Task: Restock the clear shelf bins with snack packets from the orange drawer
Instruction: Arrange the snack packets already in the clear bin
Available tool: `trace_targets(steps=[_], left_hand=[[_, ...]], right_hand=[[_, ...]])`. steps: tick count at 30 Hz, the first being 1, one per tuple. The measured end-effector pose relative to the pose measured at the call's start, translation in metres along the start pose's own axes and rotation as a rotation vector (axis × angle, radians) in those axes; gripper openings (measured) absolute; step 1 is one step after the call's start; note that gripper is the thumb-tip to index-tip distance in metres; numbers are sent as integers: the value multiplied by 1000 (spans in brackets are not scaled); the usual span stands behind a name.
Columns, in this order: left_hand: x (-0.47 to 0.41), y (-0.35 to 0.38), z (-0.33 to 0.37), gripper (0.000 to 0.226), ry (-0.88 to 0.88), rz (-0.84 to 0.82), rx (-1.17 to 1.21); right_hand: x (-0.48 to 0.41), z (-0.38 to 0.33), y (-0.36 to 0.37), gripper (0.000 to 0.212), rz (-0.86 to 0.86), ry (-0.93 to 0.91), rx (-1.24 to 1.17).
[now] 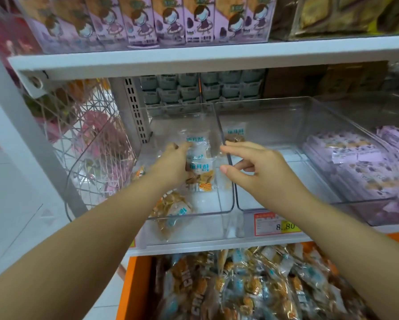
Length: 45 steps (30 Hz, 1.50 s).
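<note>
A: Left hand [175, 162] grips the snack packets [199, 158] mid-way along the left clear bin [226, 210]. Right hand [258, 167] is spread and holds nothing, over the divider wall [226, 155].

B: Suggest laying them flat and steadying with the right before release. The row's long axis runs front to back, with blue labels [195, 139] pointing rearward.

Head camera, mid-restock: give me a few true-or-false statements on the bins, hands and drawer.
The left hand grips packets inside the left bin. True.
The middle bin is packed full. False: one packet shows, at its back left.
The orange drawer holds many packets. True.
The right hand is down in the drawer. False: it is up at the wall between the left and middle bins.
</note>
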<state>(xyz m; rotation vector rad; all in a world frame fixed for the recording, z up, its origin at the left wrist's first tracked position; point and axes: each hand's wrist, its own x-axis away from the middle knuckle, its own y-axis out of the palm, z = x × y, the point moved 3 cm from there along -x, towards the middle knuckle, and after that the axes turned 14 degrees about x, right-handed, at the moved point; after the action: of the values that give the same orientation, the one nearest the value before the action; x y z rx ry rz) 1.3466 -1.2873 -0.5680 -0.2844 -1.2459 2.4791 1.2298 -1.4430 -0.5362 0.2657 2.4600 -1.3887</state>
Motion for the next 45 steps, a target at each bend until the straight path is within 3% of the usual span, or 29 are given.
trace_targets(steps=[9,19,22,26,32,38,42,45], left_hand=[[10,-5,-5,97,4,-3,174],[35,-38,-12,60,-14,64,82],[51,-48,-20,51,-29,71,-19],[73,-57,-33,52,-107,72,97],[84,-60,-47,51,-160,117,210],[76,-61,-62,52,-147,108,214],[75,-54,-68,50,-111,23,117],[74,-54,-70,47,-103,16,104]], right_hand=[[3,-2,-2,39,-9,15,-22],[4,-5,-4,40,-15,12,14],[6,-11,-6,37,13,1,170],[4,-43,-9,30,66,-136,355],[-16,-82,34,36,-321,-202,372],[-38,-92,81,51,-595,-246,544],[-46,-90,98,55,-657,-262,619],[-53,-89,98,40,-625,-294,717]])
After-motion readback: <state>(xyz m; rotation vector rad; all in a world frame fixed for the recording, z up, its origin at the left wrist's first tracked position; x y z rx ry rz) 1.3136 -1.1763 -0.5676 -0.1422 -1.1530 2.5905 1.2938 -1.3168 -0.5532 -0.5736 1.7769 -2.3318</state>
